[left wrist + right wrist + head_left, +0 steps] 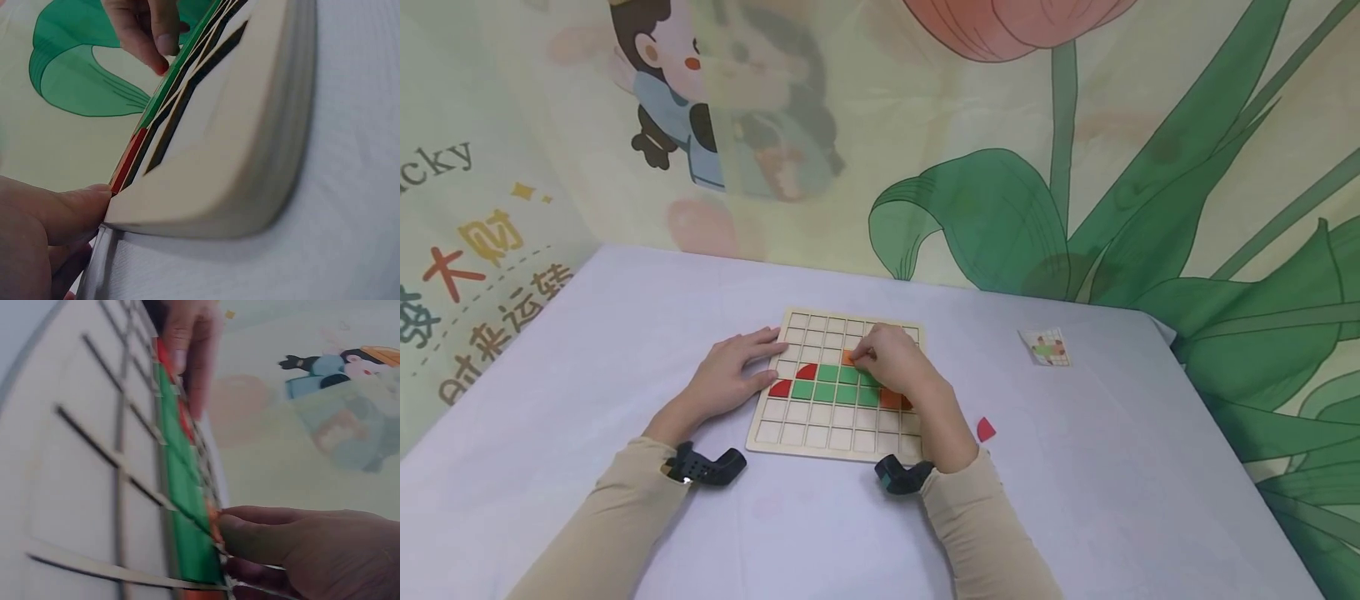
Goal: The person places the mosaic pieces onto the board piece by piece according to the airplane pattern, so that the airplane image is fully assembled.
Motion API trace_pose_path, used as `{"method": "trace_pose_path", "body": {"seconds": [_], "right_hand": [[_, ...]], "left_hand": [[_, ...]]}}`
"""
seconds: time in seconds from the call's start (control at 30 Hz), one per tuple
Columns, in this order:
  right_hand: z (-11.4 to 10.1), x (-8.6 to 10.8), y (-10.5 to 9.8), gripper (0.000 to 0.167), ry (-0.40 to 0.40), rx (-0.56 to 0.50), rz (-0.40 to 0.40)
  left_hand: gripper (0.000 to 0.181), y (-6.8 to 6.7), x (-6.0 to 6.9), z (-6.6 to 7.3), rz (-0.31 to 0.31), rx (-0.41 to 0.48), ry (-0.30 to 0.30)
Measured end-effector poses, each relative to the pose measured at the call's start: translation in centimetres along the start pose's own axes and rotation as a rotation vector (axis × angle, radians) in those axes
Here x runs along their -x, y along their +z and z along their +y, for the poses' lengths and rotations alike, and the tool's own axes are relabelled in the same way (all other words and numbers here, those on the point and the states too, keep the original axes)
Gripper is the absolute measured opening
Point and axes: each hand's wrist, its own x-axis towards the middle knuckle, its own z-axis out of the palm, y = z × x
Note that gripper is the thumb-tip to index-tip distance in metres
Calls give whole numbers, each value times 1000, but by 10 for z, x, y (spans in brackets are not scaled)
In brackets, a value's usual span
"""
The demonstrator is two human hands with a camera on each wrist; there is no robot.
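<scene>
A wooden grid board lies on the table, with green squares, red quarter-round pieces and an orange square in its cells. My left hand rests at the board's left edge, its fingers fairly straight and its thumb touching the rim. Over the upper middle of the grid, my right hand pinches with thumb and forefinger at an orange piece, just above the green rows. That hand and wrist hide some right-hand cells. In the right wrist view, its fingertips touch the orange piece.
A loose red quarter-round piece lies on the white cloth right of the board. Farther right and back lies a small picture card showing a coloured pattern on a grid. A printed curtain hangs behind the table.
</scene>
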Motion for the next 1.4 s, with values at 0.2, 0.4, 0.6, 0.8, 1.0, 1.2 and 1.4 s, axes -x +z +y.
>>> {"method": "trace_pose_path", "body": {"seconds": [0.2,0.4,0.6,0.8,1.0,1.2,1.4], "right_hand": [[27,27,-38,34,146,-72,-72],[74,70,-70,68,378,-37,-212],[105,90,-67,95,470,56,-358],[110,81,-55,91,447,96,-269],[106,70,-47,55,398,-42,-130],[87,62,-45,45,426,-34,-124],[75,56,-42,37,480,23,-100]], "left_hand": [[48,3,1,1,-3,-7,2],[48,0,1,-2,-3,-17,4],[48,0,1,-4,-12,-25,-11],[47,1,0,-2,-7,-24,-11],[45,1,0,0,-6,-18,-3],[44,0,0,0,-1,-20,-1],[44,1,-1,-1,-8,-13,3]]}}
